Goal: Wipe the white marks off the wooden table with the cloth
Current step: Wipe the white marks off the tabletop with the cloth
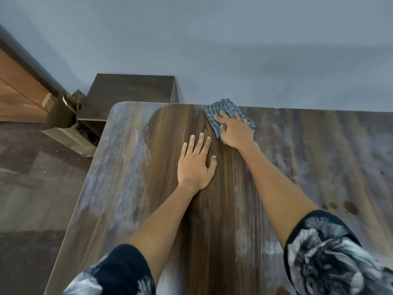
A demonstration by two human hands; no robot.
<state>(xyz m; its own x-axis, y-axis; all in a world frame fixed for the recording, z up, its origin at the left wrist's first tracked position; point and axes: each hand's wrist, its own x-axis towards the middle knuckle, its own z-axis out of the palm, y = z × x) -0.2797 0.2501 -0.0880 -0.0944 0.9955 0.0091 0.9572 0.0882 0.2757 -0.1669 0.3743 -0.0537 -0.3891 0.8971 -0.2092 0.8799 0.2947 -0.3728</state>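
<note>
Mid-wipe, the right hand (235,133) presses the blue striped cloth (228,112) with spread fingers at the far edge of the tabletop (319,156), the left hand (196,161) lies flat, fingers apart, on the cleaned middle strip, and next the white marks (119,167) left and right likely need passes.

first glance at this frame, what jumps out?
A dark, clean strip of wood grain runs down the middle of the wooden table, with hazy white marks on both sides. At the far edge, the right hand presses a blue striped cloth; the left hand lies flat on the clean strip.
</note>
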